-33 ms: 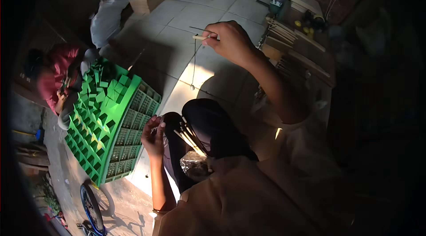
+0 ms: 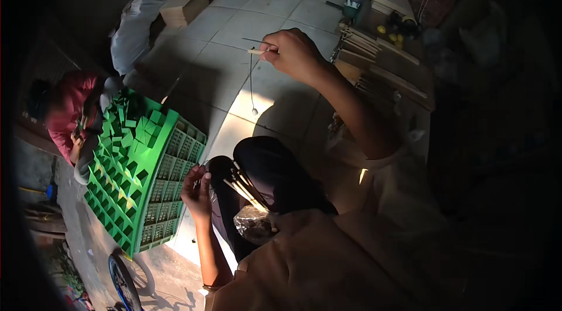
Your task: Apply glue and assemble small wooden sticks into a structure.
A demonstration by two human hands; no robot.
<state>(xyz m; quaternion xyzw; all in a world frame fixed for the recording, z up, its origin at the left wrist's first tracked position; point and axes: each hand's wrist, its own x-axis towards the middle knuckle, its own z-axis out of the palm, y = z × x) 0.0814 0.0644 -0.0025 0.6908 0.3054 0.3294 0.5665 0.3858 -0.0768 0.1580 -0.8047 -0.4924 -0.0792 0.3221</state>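
Note:
Raised over the floor, my right hand (image 2: 295, 56) pinches a short pale wooden stick (image 2: 255, 52) and a thin dark needle-like rod (image 2: 253, 40). From the stick's end hangs a dark cord (image 2: 251, 80) with a small pale bead (image 2: 254, 111) at its bottom. My left hand (image 2: 197, 191) is lower, beside my knee and near the green crate, fingers pressed together. What they hold, if anything, is too small to make out. Several thin pale sticks (image 2: 247, 193) lie in my lap beside a clear plastic bag (image 2: 253, 224).
A green crate (image 2: 175, 188) topped with green blocks (image 2: 142, 135) stands at left. Beyond it sits a person in red (image 2: 73, 103). A bicycle wheel (image 2: 123, 282) shows at lower left. Stacked boards (image 2: 184, 7) and a white sack (image 2: 137, 30) lie far left, wooden pieces (image 2: 389, 71) to the right.
The whole view has shifted slightly. The hanging bead has swung a little to the right under the stick. Both hands keep their closed grips.

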